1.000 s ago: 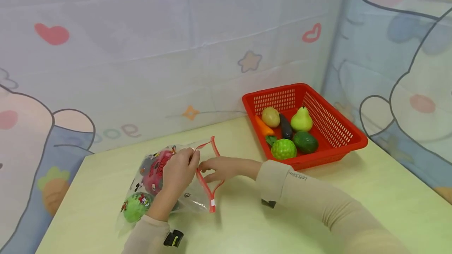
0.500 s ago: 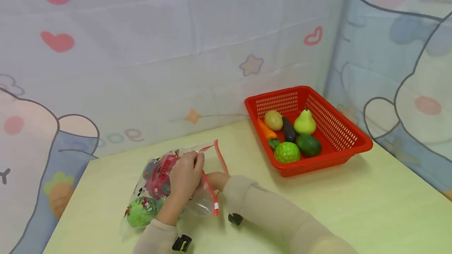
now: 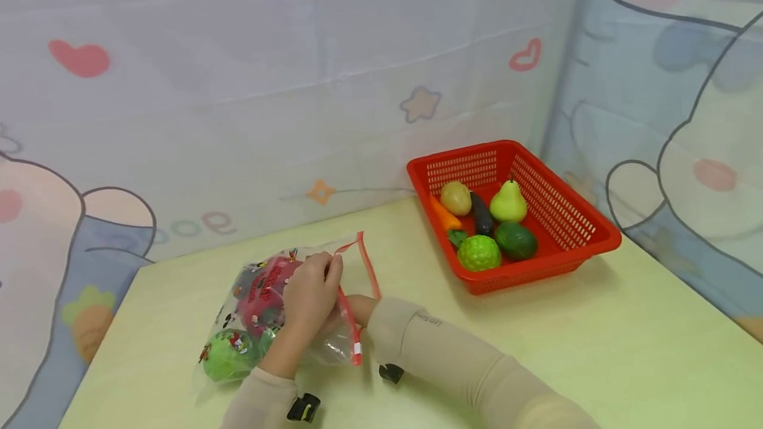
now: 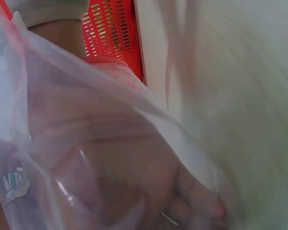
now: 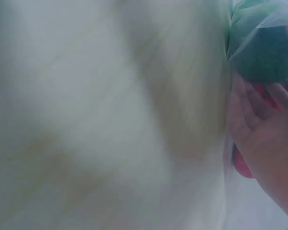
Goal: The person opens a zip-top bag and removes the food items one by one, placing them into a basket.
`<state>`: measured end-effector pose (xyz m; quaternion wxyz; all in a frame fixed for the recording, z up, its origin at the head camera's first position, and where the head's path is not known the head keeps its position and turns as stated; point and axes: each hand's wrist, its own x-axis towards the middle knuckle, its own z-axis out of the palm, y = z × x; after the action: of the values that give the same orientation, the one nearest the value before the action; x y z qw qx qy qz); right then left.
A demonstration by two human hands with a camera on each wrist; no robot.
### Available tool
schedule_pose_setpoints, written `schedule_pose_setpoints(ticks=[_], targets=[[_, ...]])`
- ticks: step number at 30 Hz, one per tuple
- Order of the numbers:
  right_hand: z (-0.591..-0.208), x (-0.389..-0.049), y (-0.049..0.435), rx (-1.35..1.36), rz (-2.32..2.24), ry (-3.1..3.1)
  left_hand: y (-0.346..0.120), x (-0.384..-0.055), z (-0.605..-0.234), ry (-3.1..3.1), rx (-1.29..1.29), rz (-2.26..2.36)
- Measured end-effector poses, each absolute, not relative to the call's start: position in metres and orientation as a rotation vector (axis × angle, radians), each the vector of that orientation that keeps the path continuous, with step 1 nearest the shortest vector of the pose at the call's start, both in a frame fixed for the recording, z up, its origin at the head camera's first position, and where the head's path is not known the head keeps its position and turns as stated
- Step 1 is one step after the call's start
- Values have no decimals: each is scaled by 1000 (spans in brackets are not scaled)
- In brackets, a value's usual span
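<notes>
A clear zip bag (image 3: 330,349) with a red zip edge (image 3: 368,267) and cartoon prints lies on the table, its mouth facing right. My left hand (image 3: 310,293) pinches the near side of that mouth. Through the mouth reaches my right hand (image 5: 271,139), mostly hidden behind plastic and the left hand in the head view. In the right wrist view its fingers extend to the underside of a dark green rounded thing (image 5: 264,57). Also inside the bag are a light green round thing (image 3: 225,355) and a pinkish-red one (image 3: 262,296).
A red plastic basket (image 3: 560,230) stands at the back right. It holds a pear (image 3: 508,202), a slim dark eggplant (image 3: 481,214), a carrot (image 3: 444,215), a yellowish round piece (image 3: 456,198), a dark green oval piece (image 3: 516,239) and a bumpy green fruit (image 3: 479,253).
My right hand has gone from the bag's mouth deeper inside, leftward, so its sleeve now sits at the opening. The left hand keeps its pinch on the mouth.
</notes>
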<state>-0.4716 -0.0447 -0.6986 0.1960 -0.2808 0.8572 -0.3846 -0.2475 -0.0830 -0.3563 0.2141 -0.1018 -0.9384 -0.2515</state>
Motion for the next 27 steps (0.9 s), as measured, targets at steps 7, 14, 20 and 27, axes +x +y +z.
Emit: schedule_pose_setpoints(ticks=[7,14,20,27], targets=[[-486,-353,0,-1105,-785,2288,-88,-249,-356,-2580,-303,-677],[-396,-292,35,-1014,-725,2426,-89,-250,-355,-2590,-298,-672],[-396,-284,59,-899,-777,2485,-89,-249,-356,-2590,-331,-677],[-370,-264,76,-829,-637,2734,-91,-248,-358,-2606,-302,-663]])
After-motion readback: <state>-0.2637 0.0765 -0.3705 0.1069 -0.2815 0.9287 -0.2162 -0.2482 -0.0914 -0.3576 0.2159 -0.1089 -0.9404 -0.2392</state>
